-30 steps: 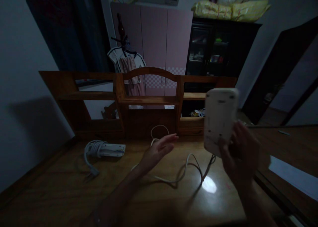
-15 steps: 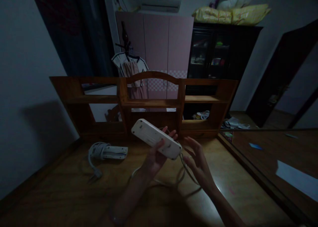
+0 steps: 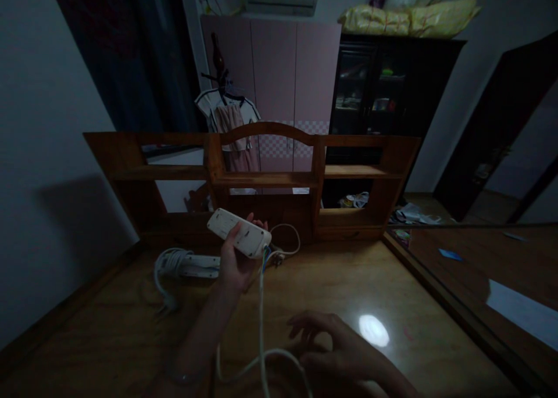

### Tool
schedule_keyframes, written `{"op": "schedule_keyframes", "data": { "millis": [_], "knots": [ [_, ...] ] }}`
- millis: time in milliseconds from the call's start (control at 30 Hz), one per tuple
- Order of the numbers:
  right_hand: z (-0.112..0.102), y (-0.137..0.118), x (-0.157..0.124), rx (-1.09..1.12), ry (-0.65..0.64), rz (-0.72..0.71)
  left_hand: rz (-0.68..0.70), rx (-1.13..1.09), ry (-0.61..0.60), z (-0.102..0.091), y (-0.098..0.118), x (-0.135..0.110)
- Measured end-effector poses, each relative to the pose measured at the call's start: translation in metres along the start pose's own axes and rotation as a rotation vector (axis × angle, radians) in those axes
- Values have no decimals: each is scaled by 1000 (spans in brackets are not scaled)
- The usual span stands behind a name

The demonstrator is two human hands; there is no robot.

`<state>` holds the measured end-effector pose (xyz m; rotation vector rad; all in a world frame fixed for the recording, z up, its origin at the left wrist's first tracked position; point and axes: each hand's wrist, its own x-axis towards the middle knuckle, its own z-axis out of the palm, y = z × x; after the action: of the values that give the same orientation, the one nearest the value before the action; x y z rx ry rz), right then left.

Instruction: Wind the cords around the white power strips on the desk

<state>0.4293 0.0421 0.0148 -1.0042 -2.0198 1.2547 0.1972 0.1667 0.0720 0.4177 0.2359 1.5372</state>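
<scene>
My left hand (image 3: 238, 264) is closed around a white power strip (image 3: 239, 233), its thumb across the upward-facing side and its fingers behind. The strip is tilted, its right end lower. Thin blue and green wires show at that end, where a white cord (image 3: 261, 316) hangs down and loops over the tabletop. Another stretch of cord curves behind the strip near what looks like a dark-pronged plug (image 3: 277, 260). My right hand (image 3: 340, 348) is lower right, beside the cord loop, fingers bent and apart from the thumb, with nothing visible in them.
A second power strip (image 3: 200, 265), its cord coiled round one end, lies left on the wooden desk (image 3: 349, 282). A wooden shelf unit (image 3: 265, 180) stands along the back. Beyond the right edge a lower brown surface holds a white sheet (image 3: 523, 314) and a blue card (image 3: 450, 254).
My left hand has moved the power strip left and slightly up. My right hand has dropped away from the strip's cord end, toward the near edge. The cord now hangs straighter.
</scene>
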Motion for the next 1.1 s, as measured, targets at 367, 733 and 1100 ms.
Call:
{"op": "schedule_keyframes", "data": {
  "millis": [367, 733, 1100],
  "knots": [
    [47, -3, 31, -177, -271, -332, -93, -32, -56, 32, -6, -21],
    [-72, 3, -33, 268, 441, -106, 211, 19, -33, 17, 80, -6],
    [-196, -14, -70, -962, 849, -17, -7, 94, 32, -10, 30, 13]
  ]
}}
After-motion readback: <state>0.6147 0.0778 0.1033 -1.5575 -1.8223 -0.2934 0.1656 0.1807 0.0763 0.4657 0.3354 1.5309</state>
